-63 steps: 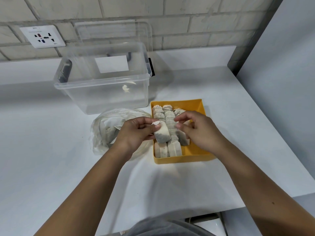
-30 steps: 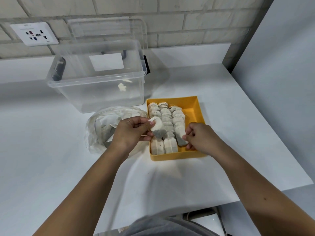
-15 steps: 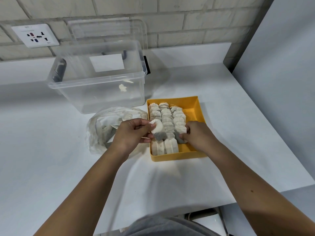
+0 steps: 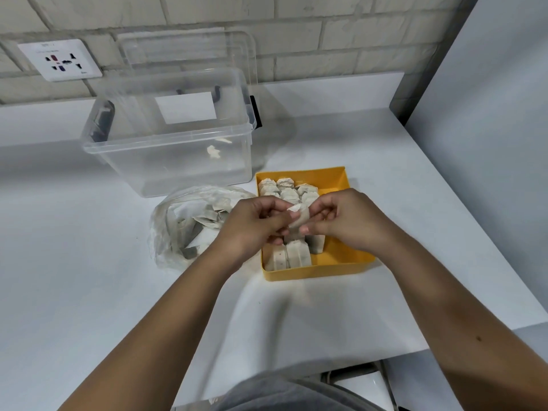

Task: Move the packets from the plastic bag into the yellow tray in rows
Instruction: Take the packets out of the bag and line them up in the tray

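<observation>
The yellow tray (image 4: 341, 264) sits on the white table, with several pale packets (image 4: 289, 189) lined in rows along its left and middle. Left of it lies the crumpled clear plastic bag (image 4: 178, 229) with more packets inside. Above the tray, both hands meet on one white packet (image 4: 299, 218). My left hand (image 4: 252, 226) pinches its left side and my right hand (image 4: 344, 218) pinches its right side. My hands hide the middle of the tray's rows.
A large clear storage bin (image 4: 169, 137) stands behind the bag, its lid (image 4: 189, 51) leaning on the brick wall. A wall socket (image 4: 59, 59) is at the upper left. A grey partition (image 4: 489, 114) bounds the table's right side. The table's front edge runs near my body.
My right hand has lifted from the packets in the tray and come to the packet held in my left hand; both hands now hold it above the tray.
</observation>
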The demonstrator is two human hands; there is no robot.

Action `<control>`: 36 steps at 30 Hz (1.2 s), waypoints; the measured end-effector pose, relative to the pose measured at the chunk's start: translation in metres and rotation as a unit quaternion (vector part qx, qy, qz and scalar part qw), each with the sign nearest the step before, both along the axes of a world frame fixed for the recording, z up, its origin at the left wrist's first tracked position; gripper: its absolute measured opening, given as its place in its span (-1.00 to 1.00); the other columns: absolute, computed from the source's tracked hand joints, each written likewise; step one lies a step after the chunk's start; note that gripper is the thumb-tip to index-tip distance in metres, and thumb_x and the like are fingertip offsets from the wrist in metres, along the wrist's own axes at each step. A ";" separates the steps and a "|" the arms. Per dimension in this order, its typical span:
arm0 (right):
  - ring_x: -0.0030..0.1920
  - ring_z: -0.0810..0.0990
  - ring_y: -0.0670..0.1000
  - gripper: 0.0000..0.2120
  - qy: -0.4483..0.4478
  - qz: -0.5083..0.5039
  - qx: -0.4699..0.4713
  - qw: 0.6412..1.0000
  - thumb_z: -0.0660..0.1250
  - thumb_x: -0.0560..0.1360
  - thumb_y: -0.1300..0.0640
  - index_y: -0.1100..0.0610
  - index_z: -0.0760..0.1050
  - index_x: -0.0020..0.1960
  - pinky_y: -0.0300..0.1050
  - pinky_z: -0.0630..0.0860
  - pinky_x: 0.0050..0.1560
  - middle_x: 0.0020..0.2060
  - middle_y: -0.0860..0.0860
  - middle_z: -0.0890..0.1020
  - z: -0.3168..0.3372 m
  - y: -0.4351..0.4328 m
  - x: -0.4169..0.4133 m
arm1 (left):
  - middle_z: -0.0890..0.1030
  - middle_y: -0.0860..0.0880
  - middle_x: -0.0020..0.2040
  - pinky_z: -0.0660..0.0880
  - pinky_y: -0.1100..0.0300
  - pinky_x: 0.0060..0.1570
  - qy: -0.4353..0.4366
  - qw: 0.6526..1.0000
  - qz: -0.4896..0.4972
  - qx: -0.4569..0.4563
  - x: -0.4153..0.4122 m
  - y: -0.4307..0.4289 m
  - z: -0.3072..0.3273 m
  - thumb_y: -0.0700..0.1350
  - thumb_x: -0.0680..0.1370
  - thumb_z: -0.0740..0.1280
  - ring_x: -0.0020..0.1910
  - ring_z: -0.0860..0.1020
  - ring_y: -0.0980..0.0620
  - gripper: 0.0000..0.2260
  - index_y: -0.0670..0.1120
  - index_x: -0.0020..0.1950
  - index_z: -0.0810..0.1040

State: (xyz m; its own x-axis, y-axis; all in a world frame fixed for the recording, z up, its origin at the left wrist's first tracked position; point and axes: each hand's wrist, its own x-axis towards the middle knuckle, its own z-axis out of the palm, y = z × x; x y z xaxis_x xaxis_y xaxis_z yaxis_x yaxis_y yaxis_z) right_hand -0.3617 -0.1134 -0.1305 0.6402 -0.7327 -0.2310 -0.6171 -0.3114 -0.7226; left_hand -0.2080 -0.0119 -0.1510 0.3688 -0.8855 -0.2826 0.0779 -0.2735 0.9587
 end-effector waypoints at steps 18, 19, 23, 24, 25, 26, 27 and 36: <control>-0.15 0.58 0.09 -0.84 0.220 0.019 -0.035 0.975 0.28 0.56 0.10 0.17 0.51 0.06 -0.13 0.49 -0.28 -0.06 0.11 0.62 -0.031 0.004 0.004 | 0.67 -0.02 -0.21 0.51 0.32 -0.38 -0.126 0.988 0.084 0.029 0.028 0.029 -0.019 -0.13 0.52 0.45 -0.35 0.56 0.18 -0.93 -0.09 -0.04 0.69; -0.15 0.62 0.11 -0.88 0.216 0.014 -0.018 0.976 0.28 0.56 0.11 0.15 0.50 0.02 -0.06 0.56 -0.22 -0.09 0.11 0.63 -0.031 0.004 0.005 | 0.67 -0.02 -0.21 0.51 0.33 -0.38 -0.127 0.988 0.085 0.030 0.030 0.031 -0.020 -0.13 0.52 0.45 -0.35 0.57 0.20 -0.93 -0.09 -0.04 0.69; -0.17 0.61 0.10 -0.81 0.181 -0.001 -0.004 0.984 0.31 0.54 0.13 0.00 0.34 -0.19 -0.02 0.58 -0.17 -0.22 0.02 0.57 -0.033 0.005 0.004 | 0.66 -0.02 -0.22 0.52 0.31 -0.35 -0.114 0.988 0.103 0.029 0.037 0.040 -0.017 -0.14 0.52 0.45 -0.34 0.58 0.20 -0.95 -0.09 -0.06 0.69; -0.17 0.56 0.07 -0.78 0.176 -0.002 -0.017 0.984 0.34 0.53 0.10 -0.02 0.30 -0.19 -0.08 0.53 -0.24 -0.23 -0.01 0.53 -0.032 0.006 0.002 | 0.66 -0.01 -0.24 0.52 0.30 -0.35 -0.112 0.987 0.112 0.028 0.041 0.043 -0.016 -0.14 0.52 0.45 -0.34 0.59 0.19 -0.96 -0.08 -0.06 0.69; -0.16 0.53 0.06 -0.78 0.179 -0.003 -0.035 0.983 0.35 0.52 0.06 -0.01 0.30 -0.15 -0.13 0.44 -0.29 -0.21 -0.03 0.50 -0.030 0.005 0.002 | 0.67 0.01 -0.26 0.51 0.31 -0.35 -0.114 0.986 0.122 0.028 0.046 0.047 -0.014 -0.14 0.52 0.45 -0.33 0.59 0.19 -0.97 -0.07 -0.07 0.69; -0.13 0.53 0.07 -0.79 0.181 -0.010 -0.059 0.982 0.38 0.51 0.03 0.02 0.33 -0.07 -0.14 0.37 -0.29 -0.17 -0.02 0.50 -0.028 0.004 0.002 | 0.68 0.03 -0.26 0.52 0.30 -0.34 -0.116 0.984 0.133 0.029 0.052 0.050 -0.012 -0.14 0.52 0.45 -0.32 0.60 0.18 -0.97 -0.07 -0.08 0.69; -0.08 0.54 0.08 -0.72 0.177 -0.024 -0.084 0.980 0.40 0.49 -0.01 0.07 0.35 0.04 -0.12 0.36 -0.25 -0.13 -0.01 0.52 -0.026 0.002 0.003 | 0.69 0.03 -0.25 0.55 0.26 -0.31 -0.117 0.982 0.144 0.032 0.058 0.054 -0.009 -0.13 0.52 0.45 -0.30 0.61 0.15 -0.96 -0.06 -0.08 0.69; -0.20 0.56 -0.17 -0.86 -0.047 0.149 -0.115 0.981 0.43 0.49 0.14 0.02 0.55 0.03 -0.25 0.50 -0.15 -0.23 -0.15 0.58 0.000 0.041 0.070 | 0.73 -0.05 -0.16 0.60 0.26 0.02 -0.183 0.970 0.153 0.038 0.116 0.092 0.007 -0.28 0.52 0.42 -0.14 0.69 0.05 -0.86 -0.08 -0.01 0.71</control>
State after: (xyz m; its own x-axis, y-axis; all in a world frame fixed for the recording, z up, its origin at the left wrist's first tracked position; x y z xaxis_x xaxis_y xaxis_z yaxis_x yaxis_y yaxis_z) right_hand -0.2921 -0.0722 -0.1301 0.8444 -0.5356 -0.0106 -0.4073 -0.6291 -0.6621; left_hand -0.0922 0.0800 -0.1443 0.6997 -0.7000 -0.1430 -0.1750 -0.3620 0.9156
